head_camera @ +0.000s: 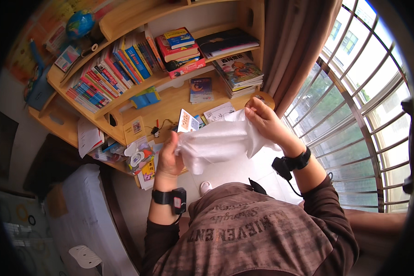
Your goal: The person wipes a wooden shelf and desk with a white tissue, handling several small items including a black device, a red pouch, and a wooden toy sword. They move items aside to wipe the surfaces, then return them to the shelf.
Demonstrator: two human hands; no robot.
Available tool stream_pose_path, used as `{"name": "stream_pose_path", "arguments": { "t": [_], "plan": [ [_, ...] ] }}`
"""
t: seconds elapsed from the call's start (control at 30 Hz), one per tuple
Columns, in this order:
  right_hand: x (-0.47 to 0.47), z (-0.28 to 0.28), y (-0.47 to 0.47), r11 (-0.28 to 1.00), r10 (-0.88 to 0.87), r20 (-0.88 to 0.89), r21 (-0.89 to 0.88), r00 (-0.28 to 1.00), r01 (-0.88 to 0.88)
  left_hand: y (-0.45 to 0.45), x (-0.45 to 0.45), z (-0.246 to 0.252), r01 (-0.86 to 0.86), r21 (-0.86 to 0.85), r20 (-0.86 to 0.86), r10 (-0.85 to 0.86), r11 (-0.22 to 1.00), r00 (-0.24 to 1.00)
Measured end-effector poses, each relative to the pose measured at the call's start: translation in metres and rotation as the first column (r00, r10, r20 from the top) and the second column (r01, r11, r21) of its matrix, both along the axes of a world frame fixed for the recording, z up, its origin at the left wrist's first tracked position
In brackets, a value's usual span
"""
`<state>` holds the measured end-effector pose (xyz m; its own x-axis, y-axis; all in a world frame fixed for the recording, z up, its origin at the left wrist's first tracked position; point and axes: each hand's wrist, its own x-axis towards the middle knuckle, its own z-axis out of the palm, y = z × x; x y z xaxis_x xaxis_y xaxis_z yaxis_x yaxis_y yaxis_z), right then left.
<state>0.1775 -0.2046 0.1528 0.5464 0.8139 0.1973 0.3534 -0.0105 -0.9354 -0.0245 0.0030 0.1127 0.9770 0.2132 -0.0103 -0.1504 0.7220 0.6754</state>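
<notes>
A thin white cloth or wipe (215, 139) is stretched between my two hands, above the floor in front of the desk. My left hand (169, 155) grips its left end, thumb pointing up. The other end is pinched by my right hand (265, 120), and a loose fold hangs beneath that wrist. Behind the cloth, part of a white card or booklet (188, 121) with orange printing shows; its lower part is hidden. Each wrist wears a black strap with a small device.
A wooden desk (172, 89) with shelves carries rows of books (103, 79), a stack of magazines (238, 74), loose papers (219, 112) and a globe (80, 24). At right are a brown curtain (286, 45) and a barred window (352, 103). A bed (82, 207) stands at left.
</notes>
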Motion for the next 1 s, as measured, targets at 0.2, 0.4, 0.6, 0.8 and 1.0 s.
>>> {"name": "stream_pose_path", "arguments": {
  "t": [0.2,0.4,0.6,0.8,1.0],
  "plan": [
    [-0.012,-0.018,0.030,0.997,-0.080,-0.344,-0.037,0.936,0.071,-0.033,0.009,-0.024,0.147,-0.364,0.162,-0.093,0.920,0.982],
    [-0.023,-0.023,0.053,0.994,0.103,-0.468,0.024,0.878,-0.104,-0.041,-0.013,-0.026,-0.138,-0.046,0.047,0.140,0.989,0.989],
    [-0.067,-0.025,0.108,0.880,0.454,-0.519,0.133,0.724,-0.457,-0.049,-0.071,-0.050,-0.441,-0.053,-0.118,0.433,0.896,0.894],
    [-0.119,-0.001,0.156,0.728,0.680,-0.395,0.255,0.619,-0.637,-0.045,-0.197,-0.030,-0.577,0.212,0.017,0.587,0.789,0.809],
    [-0.205,0.018,0.187,0.344,0.937,-0.071,0.042,0.341,-0.938,-0.056,-0.228,0.007,-0.642,0.255,0.160,0.624,0.723,0.765]
  ]
}}
